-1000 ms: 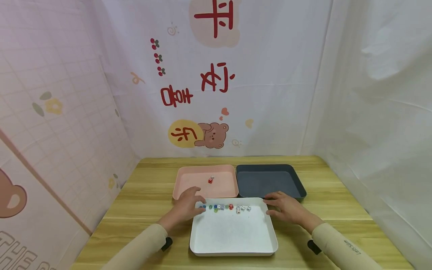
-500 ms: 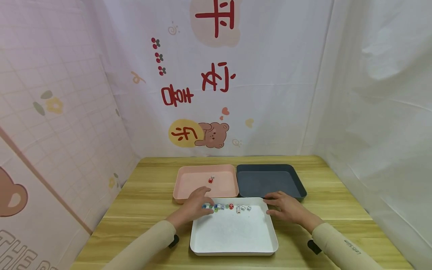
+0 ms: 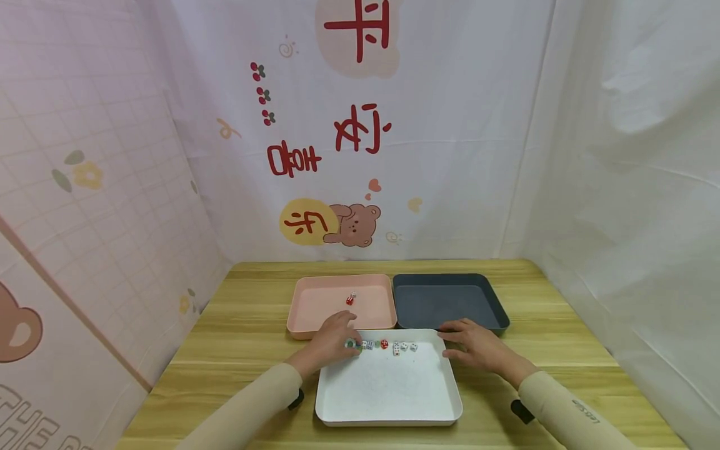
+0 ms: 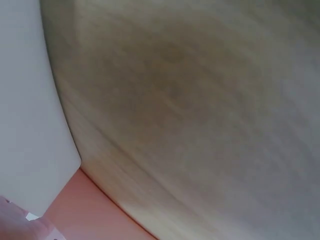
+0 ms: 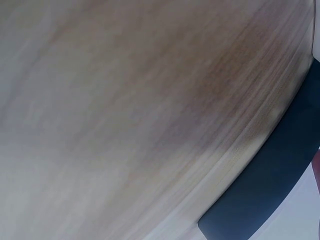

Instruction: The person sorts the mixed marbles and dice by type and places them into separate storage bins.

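Note:
A white tray [image 3: 389,390] lies on the wooden table, with a row of small dice along its far side. My left hand [image 3: 330,340] reaches over its far left corner, fingers bent, thumb and fingertips close around the dice at the row's left end. A green die [image 3: 350,343] shows between them; whether any die is pinched is too small to tell. Farther right in the row are a red die [image 3: 384,344] and several white dice [image 3: 414,346]. My right hand [image 3: 478,345] rests at the tray's far right corner, fingers loosely extended, holding nothing.
Behind the white tray stand a pink tray [image 3: 315,306], with a red die [image 3: 350,300] and a white die [image 3: 353,294] in it, and a dark blue tray [image 3: 450,303]. The wooden table [image 3: 568,350] is bordered by hanging printed cloth [image 3: 461,156].
My left hand has moved right over the dice row, and its fingertips and thumb have come closer together. My right hand has stayed at the tray's corner.

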